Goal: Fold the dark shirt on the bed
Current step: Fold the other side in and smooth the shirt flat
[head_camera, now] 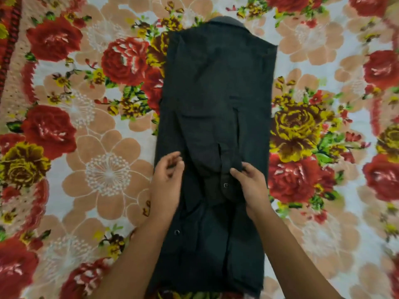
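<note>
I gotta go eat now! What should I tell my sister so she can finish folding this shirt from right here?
Left hand: loose, holds nothing, over the left edge of the dark shirt.
Right hand: seems to pinch the sleeve cuff near the shirt's middle.
Shirt: flat on the bed, collar at the far end.
Done: both sides and sleeves folded in, making one long strip.
Left: lay the cuff flat, then probably fold the near end up towards the collar.

We see a bed [103, 175] spread with a floral sheet [323, 50] of red, yellow and peach blooms on white. In its middle lies the dark shirt [218, 87], a long strip, collar at the far end, hem near.
</note>
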